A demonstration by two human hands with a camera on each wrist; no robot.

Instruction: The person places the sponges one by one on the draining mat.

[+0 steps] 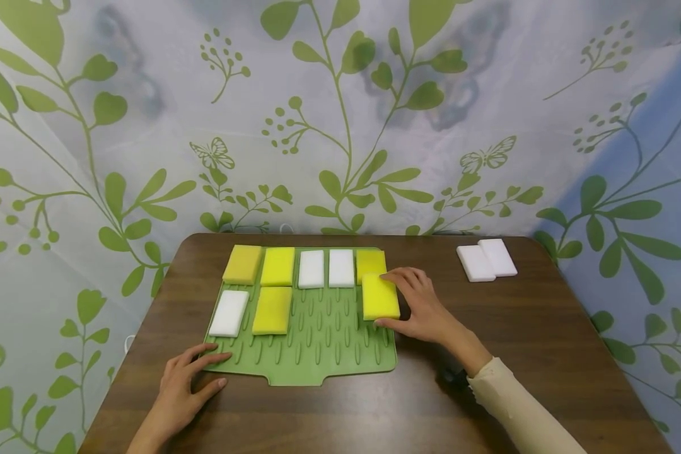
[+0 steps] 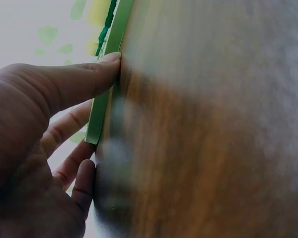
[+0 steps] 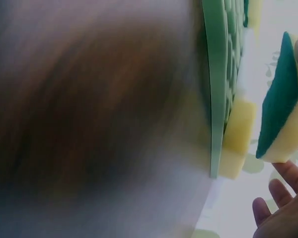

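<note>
My right hand (image 1: 422, 309) pinches a yellow sponge (image 1: 381, 296) between thumb and fingertips. Its dark green scouring side (image 3: 282, 94) faces down, apart from the green ridged mat (image 1: 318, 343) in the right wrist view. Behind it, another yellow sponge (image 1: 371, 263) lies at the mat's far right corner. My left hand (image 1: 184, 384) rests by the mat's near left corner with its fingers extended. In the left wrist view the thumb (image 2: 89, 82) touches the mat's edge. On the mat's left part lie a white sponge block (image 1: 229, 314) and a yellow sponge (image 1: 272, 310).
Along the mat's back row lie two yellow sponges (image 1: 277, 266) and two white blocks (image 1: 311, 269). Two more white blocks (image 1: 477, 263) overlap at the brown table's (image 1: 533, 353) far right. A leaf-patterned cloth (image 1: 340, 126) hangs behind the table.
</note>
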